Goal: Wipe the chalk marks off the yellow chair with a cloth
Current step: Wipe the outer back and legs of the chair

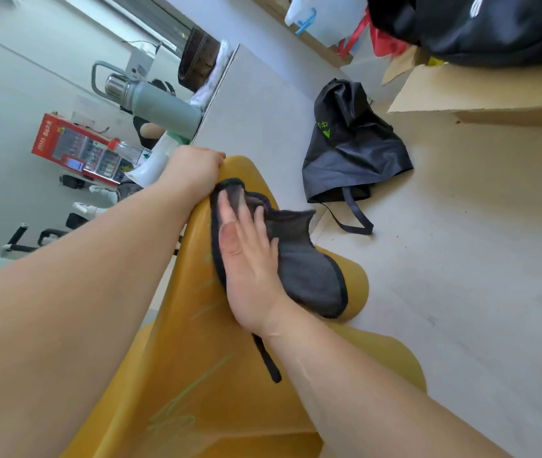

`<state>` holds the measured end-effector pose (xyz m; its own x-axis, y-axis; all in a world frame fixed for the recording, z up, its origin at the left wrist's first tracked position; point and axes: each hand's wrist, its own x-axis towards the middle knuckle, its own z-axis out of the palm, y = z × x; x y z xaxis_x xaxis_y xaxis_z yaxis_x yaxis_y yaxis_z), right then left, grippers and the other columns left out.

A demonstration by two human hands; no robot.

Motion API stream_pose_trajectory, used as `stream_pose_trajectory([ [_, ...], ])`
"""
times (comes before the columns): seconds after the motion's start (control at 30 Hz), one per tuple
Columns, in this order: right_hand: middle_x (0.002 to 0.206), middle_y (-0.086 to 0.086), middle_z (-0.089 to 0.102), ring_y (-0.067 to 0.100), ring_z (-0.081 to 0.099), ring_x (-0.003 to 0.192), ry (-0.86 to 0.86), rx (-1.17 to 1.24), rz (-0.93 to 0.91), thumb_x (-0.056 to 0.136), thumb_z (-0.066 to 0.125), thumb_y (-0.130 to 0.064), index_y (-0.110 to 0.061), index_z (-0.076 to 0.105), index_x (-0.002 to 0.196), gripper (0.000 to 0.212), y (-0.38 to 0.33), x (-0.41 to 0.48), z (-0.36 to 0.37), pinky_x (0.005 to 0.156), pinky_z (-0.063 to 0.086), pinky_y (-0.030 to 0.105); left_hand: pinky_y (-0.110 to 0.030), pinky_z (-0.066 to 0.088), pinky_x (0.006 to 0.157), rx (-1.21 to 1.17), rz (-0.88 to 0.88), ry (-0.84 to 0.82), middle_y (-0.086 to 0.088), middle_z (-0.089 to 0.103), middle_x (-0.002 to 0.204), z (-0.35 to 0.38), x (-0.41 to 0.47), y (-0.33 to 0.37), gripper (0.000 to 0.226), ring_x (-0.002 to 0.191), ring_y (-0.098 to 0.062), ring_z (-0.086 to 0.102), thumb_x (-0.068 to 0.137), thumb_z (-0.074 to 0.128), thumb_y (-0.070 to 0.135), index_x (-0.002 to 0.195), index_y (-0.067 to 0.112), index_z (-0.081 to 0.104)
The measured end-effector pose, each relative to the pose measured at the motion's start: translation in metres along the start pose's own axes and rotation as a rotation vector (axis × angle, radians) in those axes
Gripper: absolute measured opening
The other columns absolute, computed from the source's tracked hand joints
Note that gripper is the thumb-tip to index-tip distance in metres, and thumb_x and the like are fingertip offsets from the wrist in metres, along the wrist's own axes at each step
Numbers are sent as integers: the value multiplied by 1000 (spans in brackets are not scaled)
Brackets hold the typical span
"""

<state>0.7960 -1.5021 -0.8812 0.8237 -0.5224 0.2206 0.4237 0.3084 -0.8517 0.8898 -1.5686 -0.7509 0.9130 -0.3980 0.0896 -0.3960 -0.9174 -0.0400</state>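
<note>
1. While the right hand (249, 259) lies palm down with its fingers straight on the grey cloth (302, 269), it presses that cloth against the upper part of the yellow chair (230, 408). Judged purpose: a flat palm loads a wide patch of fabric, which suits rubbing off chalk.
2. The left hand (193, 170) has its fingers curled over the far rim of the chair's shell and grips it. Judged purpose: to brace the chair against the wiping pressure.
3. The cloth is bunched under and beside the right hand. Its black loop (268, 361) hangs free below the right wrist.
4. Pale green chalk marks (177, 411) show on the near part of the shell, with fainter strokes just beside the heel of the right hand. Judged state: this lower area is not yet wiped.
5. Surroundings:
   - A black bag (352, 150) lies on the floor (461, 259) near the chair.
   - A cardboard box (494, 90) carries a black backpack (494, 24).
   - A grey flask (160, 104) sits at the edge of the tabletop (263, 94), beyond the left hand.
6. Obstructions: only the person's own forearms cross above the unwiped marks. The loose loop may drag across the surface during strokes.
</note>
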Motion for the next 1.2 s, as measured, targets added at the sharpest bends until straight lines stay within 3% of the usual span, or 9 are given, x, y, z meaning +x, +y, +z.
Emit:
stream_pose_trajectory([
  [0.13, 167, -28, -8, 4, -19, 153, 54, -35, 14, 78, -10, -89, -61, 0, 151, 79, 21, 6, -8, 119, -17, 51, -33, 47, 99, -205, -23, -20, 6, 59, 136, -12, -57, -7, 38, 122, -18, 57, 105, 44, 29, 140, 29, 57],
  [0.23, 169, -19, -9, 16, -15, 156, 84, 37, 228, 87, -2, -73, -52, -1, 156, 71, 44, 6, -12, 121, -8, 65, -20, 45, 77, -242, 15, -44, 23, 61, 118, -27, -109, -26, 36, 104, 1, 58, 107, 38, 36, 138, 44, 54],
  [0.37, 169, -20, -7, 14, -14, 156, 159, 81, 269, 84, 1, -81, -50, 0, 157, 79, 30, -7, -2, 124, -4, 59, -19, 44, 88, -293, 84, -122, 33, 57, 128, -35, -147, -61, 39, 109, 12, 56, 108, 35, 36, 137, 57, 48],
  [0.47, 167, -25, -10, 9, -18, 154, 123, -87, 51, 74, -13, -91, -50, 1, 158, 95, 0, -16, 12, 122, -13, 51, -16, 42, 99, -368, 123, -80, 35, 56, 132, -26, -155, -74, 40, 115, 20, 51, 108, 36, 30, 138, 51, 52],
  [0.6, 168, -24, -4, 8, -13, 155, 112, -191, -192, 84, -10, -84, -49, 12, 158, 85, -9, -14, 16, 120, -8, 48, -27, 32, 115, -421, 174, -7, 32, 54, 139, -15, -157, -79, 43, 129, 15, 44, 107, 40, 18, 142, 41, 52],
  [0.83, 169, -19, 5, 13, 0, 157, 216, 167, 353, 66, 5, -102, -57, 9, 155, 100, 55, 3, -3, 126, 6, 53, -12, 34, 103, -364, 150, 20, 50, 47, 127, -13, -157, -76, 49, 118, 28, 42, 106, 41, 19, 137, 55, 50],
  [1.0, 168, -22, -5, 9, -12, 156, 145, -52, 85, 70, -11, -94, -46, 2, 159, 102, 8, -4, 8, 124, -7, 47, 9, 31, 85, -395, 179, 30, 52, 47, 122, -11, -154, -75, 50, 113, 31, 43, 104, 42, 9, 141, 41, 52],
  [1.1, 170, -18, 1, 7, -7, 156, 129, -110, -79, 73, -8, -94, -40, 10, 161, 105, 7, 21, -2, 125, -3, 41, 4, 33, 94, -390, 204, 37, 47, 50, 126, -9, -153, -77, 49, 119, 27, 43, 104, 43, 8, 141, 39, 52],
  [1.2, 169, -15, 12, 11, 2, 157, 110, 7, -9, 76, 4, -95, -38, 21, 160, 103, 21, 57, -24, 127, 4, 47, -10, 33, 106, -374, 197, 39, 43, 49, 133, -9, -151, -79, 48, 125, 22, 43, 105, 43, 13, 140, 44, 52],
])
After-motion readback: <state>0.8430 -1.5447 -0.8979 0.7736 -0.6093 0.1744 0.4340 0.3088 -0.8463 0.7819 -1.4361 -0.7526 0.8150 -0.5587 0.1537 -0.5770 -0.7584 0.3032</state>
